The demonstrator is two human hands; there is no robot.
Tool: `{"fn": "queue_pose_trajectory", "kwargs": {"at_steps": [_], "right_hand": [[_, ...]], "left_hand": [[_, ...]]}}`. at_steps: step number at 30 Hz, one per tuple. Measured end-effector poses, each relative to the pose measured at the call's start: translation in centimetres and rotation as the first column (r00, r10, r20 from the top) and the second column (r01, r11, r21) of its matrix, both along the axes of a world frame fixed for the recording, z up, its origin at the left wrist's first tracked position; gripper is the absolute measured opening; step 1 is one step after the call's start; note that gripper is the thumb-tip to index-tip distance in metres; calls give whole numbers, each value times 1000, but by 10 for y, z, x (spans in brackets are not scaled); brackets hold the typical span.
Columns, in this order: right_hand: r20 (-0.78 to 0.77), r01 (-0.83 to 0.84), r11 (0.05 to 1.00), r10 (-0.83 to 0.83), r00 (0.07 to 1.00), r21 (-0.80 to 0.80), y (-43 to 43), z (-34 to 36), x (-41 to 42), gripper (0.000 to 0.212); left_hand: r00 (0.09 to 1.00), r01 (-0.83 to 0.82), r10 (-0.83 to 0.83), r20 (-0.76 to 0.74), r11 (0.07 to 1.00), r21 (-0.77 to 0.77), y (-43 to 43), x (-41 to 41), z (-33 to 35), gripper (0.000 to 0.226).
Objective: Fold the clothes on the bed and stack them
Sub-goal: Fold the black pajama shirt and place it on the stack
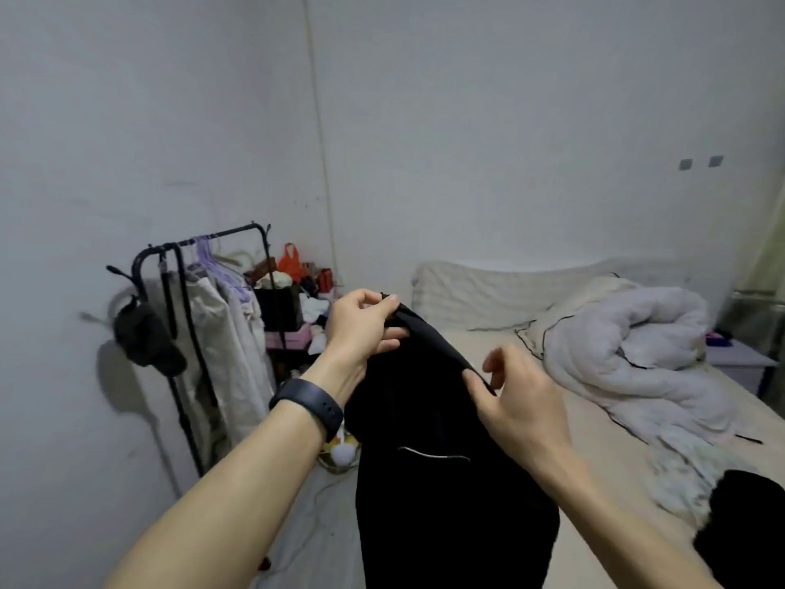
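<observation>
A black garment with a silver zip pocket hangs in the air in front of me, above the near left part of the bed. My left hand pinches its top edge at the upper left corner. Lower and to the right, my right hand pinches the same edge between thumb and fingers. Another black garment lies on the bed at the lower right, cut off by the frame edge.
A crumpled white duvet fills the right side of the bed, with a pillow at the head. A black clothes rack with hanging clothes stands left by the wall. Bags and clutter pile in the corner.
</observation>
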State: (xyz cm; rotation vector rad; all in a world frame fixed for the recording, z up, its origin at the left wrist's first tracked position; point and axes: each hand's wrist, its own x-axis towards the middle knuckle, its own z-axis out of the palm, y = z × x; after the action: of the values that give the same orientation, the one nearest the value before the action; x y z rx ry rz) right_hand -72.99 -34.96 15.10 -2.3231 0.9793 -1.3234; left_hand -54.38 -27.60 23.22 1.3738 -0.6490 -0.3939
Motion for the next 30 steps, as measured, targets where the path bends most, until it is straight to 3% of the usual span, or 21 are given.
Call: {"fn": "queue_pose_trajectory", "kwargs": {"at_steps": [1, 3, 5, 6, 7, 10, 12, 14, 15, 18, 21, 24, 28, 30], "right_hand": [[11, -53, 996, 54, 998, -65, 24, -12, 8, 31], [-126, -149, 977, 131, 983, -152, 66, -40, 43, 53], [-379, -155, 987, 124, 917, -50, 90, -68, 87, 91], [-465, -134, 991, 115, 878, -8, 92, -79, 107, 97], [-510, -126, 992, 111, 853, 5, 95, -88, 131, 91], [-520, -104, 994, 74, 851, -30, 98, -97, 190, 39], [-386, -125, 992, 125, 914, 25, 100, -95, 224, 25], [-75, -155, 976, 168, 983, 151, 99, -76, 252, 2], [83, -172, 965, 158, 984, 196, 92, -63, 264, 8], [363, -251, 897, 113, 925, 362, 63, -16, 299, 23], [612, -466, 716, 68, 788, 520, 27, 29, 328, 27], [664, -465, 728, 18, 747, 504, -10, 55, 360, 23], [584, -396, 797, 67, 809, 457, -58, 64, 403, 28], [573, -365, 835, 74, 816, 412, -88, 65, 420, 28]], "left_hand": [[1000, -23, 23, 1, 1000, 1, 5, 7, -1, 16], [998, -67, 67, -3, 998, -14, 22, 32, 0, 14], [996, -88, 87, -17, 995, -36, 42, 64, 4, 13], [996, -89, 88, -27, 995, -47, 50, 77, 6, 13], [996, -84, 83, -26, 995, -56, 58, 96, 4, 14], [999, -42, 43, 14, 998, -54, 77, 151, -2, 14], [999, -23, 25, 45, 999, -44, 88, 190, -3, 15], [998, -24, 24, 49, 1000, -12, 99, 231, 1, 16], [999, -16, 16, 51, 1000, 6, 102, 249, 3, 16], [997, 4, -7, 80, 999, 46, 97, 302, 1, 13], [996, 79, -84, 36, 991, 108, 72, 335, -13, 3], [971, 204, -221, 96, 965, 162, 34, 347, -37, 18], [934, 244, -242, 262, 969, 22, -21, 336, -73, 47], [899, 254, -261, 353, 965, 68, -57, 338, -88, 57]]}}
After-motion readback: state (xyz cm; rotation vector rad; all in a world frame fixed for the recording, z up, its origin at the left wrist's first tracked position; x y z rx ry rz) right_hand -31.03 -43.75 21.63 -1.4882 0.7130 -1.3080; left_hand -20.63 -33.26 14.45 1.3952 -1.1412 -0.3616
